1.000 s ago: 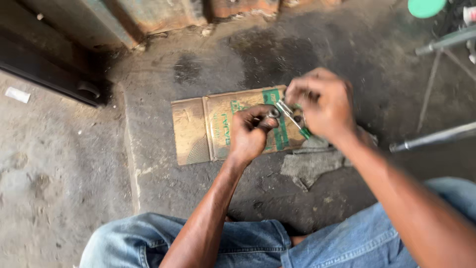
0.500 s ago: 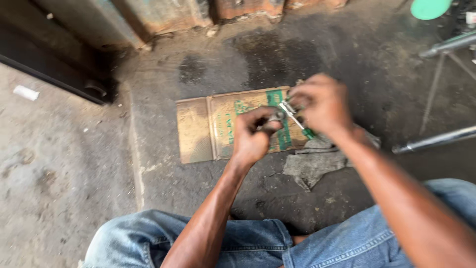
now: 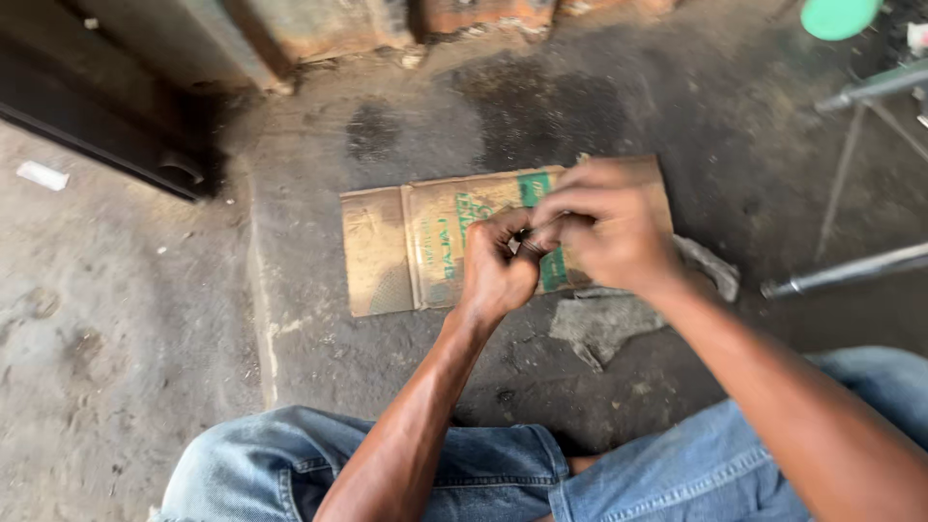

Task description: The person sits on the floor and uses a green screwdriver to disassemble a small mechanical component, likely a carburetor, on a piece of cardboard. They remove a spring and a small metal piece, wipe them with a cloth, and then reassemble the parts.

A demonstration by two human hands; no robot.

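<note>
Person's two bare hands, left hand (image 3: 495, 273) and right hand (image 3: 607, 232), no gloves, rings or watch visible. Forearms bare, no sleeves in view. Faded light-blue denim jeans (image 3: 454, 474) on both legs, stitched seams, worn pale patches at knees.

hands (image 3: 556, 251) above cardboard (image 3: 416, 251) on floor (image 3: 126, 367), rods (image 3: 851, 271) right
</note>
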